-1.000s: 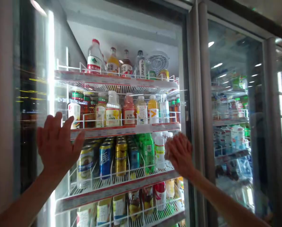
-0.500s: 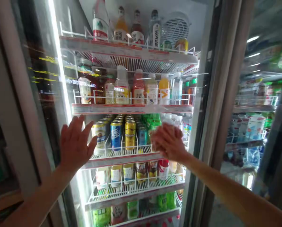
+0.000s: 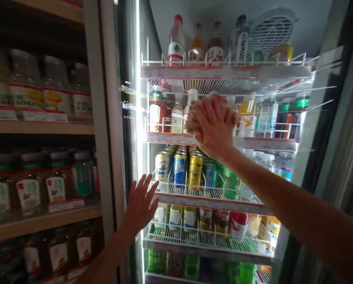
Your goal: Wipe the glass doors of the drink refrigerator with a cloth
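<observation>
Head view: right hand (image 3: 214, 126) clamped on a bunched cloth (image 3: 195, 118) at the upper middle of the glass door (image 3: 128, 154); left hand (image 3: 141, 205) spread near its left edge. Uneven pressure could drop the cloth.

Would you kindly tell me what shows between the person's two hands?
In the head view, a white can, blue can and gold can show between the left hand and right hand, farther back on a shelf.
</observation>
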A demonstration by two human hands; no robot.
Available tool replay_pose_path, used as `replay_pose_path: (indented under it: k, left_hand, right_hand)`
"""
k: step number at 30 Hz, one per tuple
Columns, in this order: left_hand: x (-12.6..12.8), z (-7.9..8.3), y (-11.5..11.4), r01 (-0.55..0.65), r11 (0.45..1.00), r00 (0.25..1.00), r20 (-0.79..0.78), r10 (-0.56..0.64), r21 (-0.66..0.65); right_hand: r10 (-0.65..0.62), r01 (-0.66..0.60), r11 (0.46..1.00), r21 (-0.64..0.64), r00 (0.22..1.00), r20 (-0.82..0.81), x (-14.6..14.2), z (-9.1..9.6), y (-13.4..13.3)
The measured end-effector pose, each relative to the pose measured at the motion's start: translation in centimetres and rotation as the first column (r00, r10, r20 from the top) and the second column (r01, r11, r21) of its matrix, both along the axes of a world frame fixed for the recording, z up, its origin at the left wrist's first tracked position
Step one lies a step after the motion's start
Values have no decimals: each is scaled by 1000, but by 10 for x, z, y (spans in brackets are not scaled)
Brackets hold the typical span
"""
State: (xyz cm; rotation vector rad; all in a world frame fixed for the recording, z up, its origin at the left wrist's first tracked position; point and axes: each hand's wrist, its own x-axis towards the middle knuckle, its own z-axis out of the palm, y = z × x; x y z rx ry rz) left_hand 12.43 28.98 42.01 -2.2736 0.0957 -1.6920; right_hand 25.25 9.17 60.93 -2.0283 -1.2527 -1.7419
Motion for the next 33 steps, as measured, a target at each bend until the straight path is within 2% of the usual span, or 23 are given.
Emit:
replay_pose_path:
  k: [1,3,5,7,8,9,10,12,14,15,17,18,19,20,21,23,24,25,27,30,31,32,33]
  left_hand:
    - [-3,-4,-1,-4,1000,1000,-8,4,3]
    - [-11,-10,1,-2,1000,1000,-30,2,9]
    - [-23,-17,7,-1,1000,1000,-28,1,-12]
    - [-39,-23,17,-15,998,1000,14,16,-65]
    - [-46,-26,23,-27,996,999,36,30,-87]
    - [-53,-27,29,-43,994,998,49,48,-104]
    - [-59,-27,35,-62,991,996,50,69,-119]
    - [-68,-25,43,-99,984,993,47,107,-149]
    - [-72,-22,47,-113,976,991,49,124,-187]
    - [-73,-22,47,-112,973,991,54,125,-202]
    - [-73,-22,47,-107,970,991,52,121,-216]
    - [-73,-23,46,-110,970,991,46,122,-218]
    - [-72,-25,44,-115,970,991,39,126,-216]
    - [-70,-26,43,-121,970,991,32,131,-213]
    - [-68,-27,41,-126,969,991,24,134,-212]
    - [-60,-25,37,-115,968,992,28,124,-222]
    - [-54,-23,34,-103,968,993,37,114,-228]
    - [-48,-20,30,-89,969,994,45,102,-231]
    - [-34,-13,22,-59,970,996,58,75,-237]
    - [-15,-4,11,-11,967,998,54,25,-253]
    - [-9,-3,8,11,965,998,57,4,-261]
    - [-3,-2,7,34,963,997,70,-16,-267]
    - [2,-2,7,56,962,995,96,-31,-269]
  right_hand:
    - [16,-16,1000,2,1000,-9,-6,14,16]
    - [91,-86,985,-147,995,27,-21,9,45]
    - [220,-174,904,-391,973,76,-33,-27,63]
    - [352,-229,768,-598,931,95,-40,-64,73]
    - [399,-243,717,-653,912,99,-42,-73,76]
    - [418,-250,705,-663,903,104,-43,-75,81]
    - [402,-252,737,-627,910,106,-44,-72,86]
    - [315,-241,851,-467,945,87,-48,-63,98]
    - [269,-230,894,-386,962,51,-52,-75,105]
    - [291,-243,870,-428,956,48,-54,-92,104]
    - [370,-271,757,-594,928,49,-53,-134,90]
    - [403,-277,702,-656,914,45,-51,-150,78]
    - [404,-271,680,-681,914,39,-48,-158,64]
    - [385,-261,689,-676,922,37,-43,-156,51]
    - [339,-242,740,-628,940,38,-38,-145,38]
    - [188,-160,892,-423,982,27,-27,-110,19]
    - [107,-98,949,-299,994,14,-22,-95,12]
    - [49,-48,974,-223,999,3,-18,-88,5]
    - [15,-11,972,-233,1000,17,-14,-103,-10]
    - [125,-76,864,-498,990,66,-12,-156,-38]
    - [152,-90,839,-537,986,73,-10,-165,-47]
    - [153,-88,850,-520,985,84,-7,-164,-54]
    - [127,-70,893,-445,987,100,-2,-154,-59]
